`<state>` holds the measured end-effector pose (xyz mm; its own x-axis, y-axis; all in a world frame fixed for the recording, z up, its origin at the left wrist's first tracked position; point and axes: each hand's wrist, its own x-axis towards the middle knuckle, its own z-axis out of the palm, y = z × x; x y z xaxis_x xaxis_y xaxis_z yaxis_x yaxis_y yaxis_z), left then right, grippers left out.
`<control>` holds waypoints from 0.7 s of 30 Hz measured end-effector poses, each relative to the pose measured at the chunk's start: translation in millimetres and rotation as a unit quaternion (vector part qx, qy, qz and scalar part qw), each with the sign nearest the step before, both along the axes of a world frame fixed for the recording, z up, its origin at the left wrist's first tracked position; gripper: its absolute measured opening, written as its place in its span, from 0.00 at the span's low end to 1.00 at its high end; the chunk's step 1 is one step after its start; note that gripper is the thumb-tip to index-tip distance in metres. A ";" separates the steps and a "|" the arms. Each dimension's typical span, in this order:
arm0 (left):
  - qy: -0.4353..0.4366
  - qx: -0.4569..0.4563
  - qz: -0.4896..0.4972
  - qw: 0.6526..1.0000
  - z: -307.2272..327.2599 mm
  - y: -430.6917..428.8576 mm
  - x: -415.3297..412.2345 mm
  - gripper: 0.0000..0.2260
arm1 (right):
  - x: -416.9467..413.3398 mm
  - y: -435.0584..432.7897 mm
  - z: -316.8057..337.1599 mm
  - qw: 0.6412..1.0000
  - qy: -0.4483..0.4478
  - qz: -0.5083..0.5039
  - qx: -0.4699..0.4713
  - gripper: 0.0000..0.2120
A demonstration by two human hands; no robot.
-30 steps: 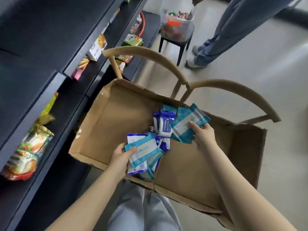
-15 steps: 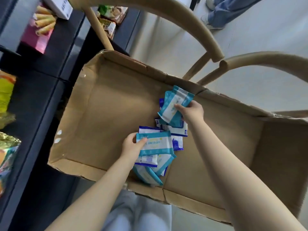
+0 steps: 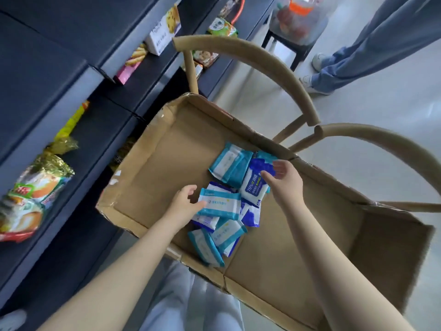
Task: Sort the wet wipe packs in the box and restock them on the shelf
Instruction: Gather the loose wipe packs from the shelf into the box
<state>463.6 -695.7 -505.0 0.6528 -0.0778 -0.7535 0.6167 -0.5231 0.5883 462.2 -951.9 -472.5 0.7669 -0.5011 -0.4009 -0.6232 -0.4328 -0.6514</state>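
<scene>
An open cardboard box (image 3: 164,163) rests on a wooden chair in front of me. Several wet wipe packs lie in its middle. My left hand (image 3: 182,204) holds a teal-and-white pack (image 3: 220,205) by its left edge, thumb on top. My right hand (image 3: 285,179) hovers with spread fingers over a dark blue-and-white pack (image 3: 253,188) and holds nothing. Two teal packs (image 3: 229,163) lie side by side near the far wall of the box. More teal and blue packs (image 3: 216,240) are heaped by the near wall.
Dark shelves (image 3: 71,96) run along the left, with snack bags (image 3: 31,197) and boxed biscuits (image 3: 163,32). The chair's curved backrest (image 3: 274,68) arches behind the box. Another person's legs (image 3: 353,56) stand at the top right beside a stool carrying a clear bin (image 3: 296,20).
My right hand has put down the teal packs it held near the far wall and opened over a dark blue pack. My left hand still holds its teal pack.
</scene>
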 end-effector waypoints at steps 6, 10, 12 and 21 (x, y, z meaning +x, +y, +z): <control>-0.149 0.029 -0.057 0.987 153.8 42.8 -26.5 0.21 | -13.1 45.7 148.9 0.963 -0.063 0.261 -0.035 0.19; -0.273 0.095 -0.039 0.957 267.6 92.3 -65.8 0.21 | -18.3 89.9 265.9 0.899 -0.128 0.406 -0.098 0.19; -0.327 0.136 -0.022 0.935 318.2 123.5 -88.4 0.20 | -21.3 118.1 320.4 0.873 -0.152 0.449 -0.114 0.19; -0.462 0.314 0.072 0.826 483.0 308.3 -214.0 0.21 | -62.8 293.7 483.4 0.734 -0.314 0.588 -0.130 0.23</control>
<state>249.6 -387.3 -22.0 0.9402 0.2682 0.2100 0.1389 -0.8648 0.4826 399.4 -658.2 10.9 0.7239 0.6577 0.2083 0.6679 -0.5925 -0.4503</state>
